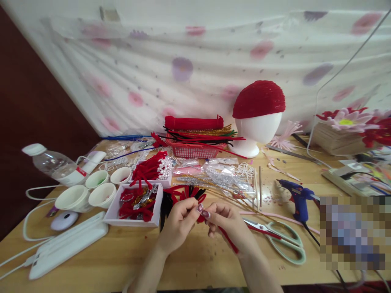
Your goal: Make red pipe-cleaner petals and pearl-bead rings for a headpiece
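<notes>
Left hand point(179, 226) and right hand point(230, 221) nearly meet — fingers point(193, 215) pinching a red stem point(229, 241) — beside green-handled scissors point(271, 232).

Found no legible lettering, brands, numbers or signs. Noted only a red patch point(82, 171) on the label point(69, 176) of the bottle point(53, 162); too small to read.
</notes>
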`<state>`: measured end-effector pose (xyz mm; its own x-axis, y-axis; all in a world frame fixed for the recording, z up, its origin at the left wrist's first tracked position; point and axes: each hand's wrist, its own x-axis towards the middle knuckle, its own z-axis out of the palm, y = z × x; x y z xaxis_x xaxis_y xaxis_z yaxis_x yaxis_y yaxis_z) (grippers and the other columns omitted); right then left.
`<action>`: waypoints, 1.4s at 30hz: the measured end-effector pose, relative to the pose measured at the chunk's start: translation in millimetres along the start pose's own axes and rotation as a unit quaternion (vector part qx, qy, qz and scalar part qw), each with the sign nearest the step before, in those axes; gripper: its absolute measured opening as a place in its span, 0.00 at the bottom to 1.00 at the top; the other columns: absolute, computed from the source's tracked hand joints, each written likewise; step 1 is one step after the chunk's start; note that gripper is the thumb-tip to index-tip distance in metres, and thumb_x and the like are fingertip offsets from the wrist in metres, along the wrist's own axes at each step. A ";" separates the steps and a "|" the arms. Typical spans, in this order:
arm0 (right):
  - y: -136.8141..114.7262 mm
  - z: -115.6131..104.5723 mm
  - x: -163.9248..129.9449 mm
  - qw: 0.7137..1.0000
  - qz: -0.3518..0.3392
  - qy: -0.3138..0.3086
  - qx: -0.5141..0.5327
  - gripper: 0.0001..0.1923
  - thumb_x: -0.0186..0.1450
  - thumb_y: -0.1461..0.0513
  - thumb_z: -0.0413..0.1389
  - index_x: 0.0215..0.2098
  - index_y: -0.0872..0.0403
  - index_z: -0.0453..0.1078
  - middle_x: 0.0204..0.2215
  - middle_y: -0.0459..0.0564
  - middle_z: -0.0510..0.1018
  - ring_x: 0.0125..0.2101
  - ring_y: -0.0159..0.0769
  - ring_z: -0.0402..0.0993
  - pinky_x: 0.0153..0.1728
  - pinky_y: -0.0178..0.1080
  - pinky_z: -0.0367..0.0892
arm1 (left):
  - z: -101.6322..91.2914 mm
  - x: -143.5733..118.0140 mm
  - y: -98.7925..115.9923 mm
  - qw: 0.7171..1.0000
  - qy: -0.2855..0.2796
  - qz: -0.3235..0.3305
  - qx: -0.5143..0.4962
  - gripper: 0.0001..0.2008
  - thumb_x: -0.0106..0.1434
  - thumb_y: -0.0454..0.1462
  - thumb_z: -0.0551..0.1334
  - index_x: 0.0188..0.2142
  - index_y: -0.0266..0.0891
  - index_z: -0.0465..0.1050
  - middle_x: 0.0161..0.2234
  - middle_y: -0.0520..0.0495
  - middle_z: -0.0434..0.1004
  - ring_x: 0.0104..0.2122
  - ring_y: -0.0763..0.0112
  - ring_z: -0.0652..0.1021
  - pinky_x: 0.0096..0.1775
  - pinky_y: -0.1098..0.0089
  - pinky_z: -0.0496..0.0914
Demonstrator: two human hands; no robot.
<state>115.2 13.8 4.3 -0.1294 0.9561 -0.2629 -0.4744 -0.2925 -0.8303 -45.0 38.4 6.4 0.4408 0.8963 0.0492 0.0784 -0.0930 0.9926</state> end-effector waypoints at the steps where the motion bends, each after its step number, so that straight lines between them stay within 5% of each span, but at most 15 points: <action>1: 6.6 4.2 -0.8 1.000 -0.016 0.020 0.013 0.16 0.49 0.55 0.75 0.21 0.57 0.78 0.15 0.43 0.75 0.14 0.23 0.66 0.18 0.27 0.69 | 5.7 0.0 -2.1 0.999 0.040 0.008 0.008 0.20 0.69 0.50 0.54 0.24 0.42 0.57 0.20 0.57 0.55 0.19 0.75 0.58 0.21 0.72 0.54; 4: 26.6 18.6 -6.1 0.994 -0.057 0.072 0.052 0.18 0.50 0.51 0.74 0.23 0.55 0.77 0.16 0.40 0.74 0.17 0.22 0.67 0.21 0.24 0.68 | 26.1 -2.9 -8.9 0.987 0.154 0.026 0.031 0.19 0.71 0.46 0.52 0.25 0.43 0.53 0.23 0.55 0.56 0.24 0.72 0.61 0.26 0.70 0.55; 7: 32.0 22.6 -10.2 0.991 -0.069 0.088 0.068 0.20 0.49 0.48 0.73 0.23 0.54 0.76 0.15 0.38 0.72 0.17 0.21 0.67 0.22 0.23 0.67 | 34.0 -7.7 -10.2 0.983 0.181 0.022 0.031 0.18 0.73 0.46 0.48 0.26 0.44 0.54 0.23 0.55 0.57 0.25 0.71 0.62 0.27 0.70 0.56; 12: 2.2 0.6 -8.2 1.000 0.022 -0.011 0.016 0.17 0.43 0.58 0.77 0.17 0.59 0.76 0.13 0.46 0.75 0.11 0.25 0.66 0.12 0.28 0.65 | 8.1 -7.4 2.1 1.000 -0.007 0.009 0.007 0.21 0.68 0.49 0.56 0.23 0.41 0.63 0.18 0.57 0.58 0.18 0.75 0.61 0.22 0.72 0.56; 14: -7.5 -4.1 -6.1 0.998 0.045 -0.039 0.005 0.16 0.42 0.60 0.77 0.18 0.61 0.76 0.13 0.48 0.76 0.10 0.27 0.66 0.11 0.29 0.65 | 2.2 -5.9 5.5 0.999 -0.036 0.013 0.007 0.20 0.67 0.48 0.58 0.22 0.40 0.65 0.18 0.57 0.58 0.17 0.76 0.60 0.21 0.72 0.56; 20: 14.2 16.9 -6.1 0.997 -0.028 0.025 0.067 0.18 0.50 0.51 0.74 0.22 0.54 0.76 0.16 0.39 0.74 0.16 0.20 0.66 0.20 0.22 0.68 | 31.5 -9.5 -4.6 0.986 0.160 0.031 0.032 0.18 0.73 0.45 0.48 0.26 0.43 0.55 0.24 0.55 0.57 0.25 0.71 0.62 0.28 0.70 0.57; 22: 22.4 19.2 -7.8 0.996 -0.040 0.038 0.076 0.19 0.50 0.49 0.73 0.22 0.54 0.75 0.15 0.37 0.73 0.16 0.19 0.66 0.20 0.20 0.67 | 36.4 -11.7 -8.3 0.983 0.177 0.025 0.032 0.17 0.73 0.44 0.46 0.27 0.43 0.54 0.24 0.55 0.57 0.25 0.70 0.62 0.28 0.69 0.57; 24: 21.3 13.4 -9.0 0.998 -0.023 0.021 0.062 0.19 0.48 0.52 0.74 0.21 0.55 0.74 0.15 0.38 0.73 0.15 0.20 0.66 0.18 0.22 0.68 | 30.7 -12.8 -8.4 0.990 0.139 0.020 0.029 0.18 0.72 0.45 0.49 0.26 0.43 0.55 0.23 0.55 0.57 0.24 0.71 0.62 0.27 0.70 0.57; 28: 0.2 -7.9 -7.8 0.997 0.055 -0.060 0.008 0.17 0.42 0.60 0.77 0.18 0.60 0.76 0.14 0.46 0.75 0.10 0.26 0.67 0.12 0.29 0.69 | 6.1 -11.1 0.0 0.996 -0.081 -0.021 -0.017 0.20 0.69 0.49 0.56 0.25 0.41 0.61 0.21 0.56 0.59 0.21 0.74 0.62 0.24 0.71 0.57; 30: -7.6 -12.1 -6.3 0.995 0.067 -0.073 0.000 0.16 0.42 0.60 0.77 0.18 0.60 0.76 0.14 0.46 0.75 0.10 0.27 0.67 0.11 0.29 0.68 | 0.8 -10.1 3.9 0.990 -0.128 -0.031 -0.040 0.20 0.69 0.50 0.54 0.26 0.41 0.61 0.22 0.56 0.58 0.21 0.74 0.62 0.24 0.72 0.57; 37: 21.4 20.0 -12.1 0.994 -0.062 0.055 0.068 0.15 0.51 0.54 0.74 0.23 0.55 0.77 0.18 0.42 0.75 0.19 0.24 0.69 0.22 0.26 0.71 | 27.8 -9.7 -2.1 0.989 0.146 0.029 0.002 0.18 0.71 0.45 0.53 0.25 0.43 0.55 0.24 0.56 0.56 0.24 0.72 0.62 0.25 0.72 0.59; 39: 30.3 26.7 -14.2 0.985 -0.098 0.096 0.103 0.16 0.51 0.53 0.74 0.24 0.54 0.77 0.18 0.41 0.75 0.19 0.25 0.69 0.22 0.26 0.69 | 33.5 -10.0 -4.8 0.984 0.176 0.020 -0.004 0.17 0.72 0.45 0.50 0.26 0.44 0.55 0.24 0.56 0.56 0.23 0.71 0.62 0.25 0.72 0.59; 42: 31.0 25.3 -12.9 0.982 -0.102 0.113 0.109 0.16 0.49 0.53 0.74 0.22 0.55 0.77 0.15 0.41 0.73 0.17 0.24 0.66 0.20 0.27 0.67 | 31.8 -10.7 -4.9 0.989 0.148 0.009 0.008 0.17 0.72 0.46 0.51 0.27 0.43 0.59 0.24 0.55 0.59 0.23 0.71 0.64 0.25 0.72 0.60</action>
<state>80.1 -7.2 -5.6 0.1727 0.9589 -0.2251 -0.6481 -0.0615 -0.7591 -21.6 15.5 -2.5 0.1614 0.9819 0.0987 0.0889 -0.1141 0.9895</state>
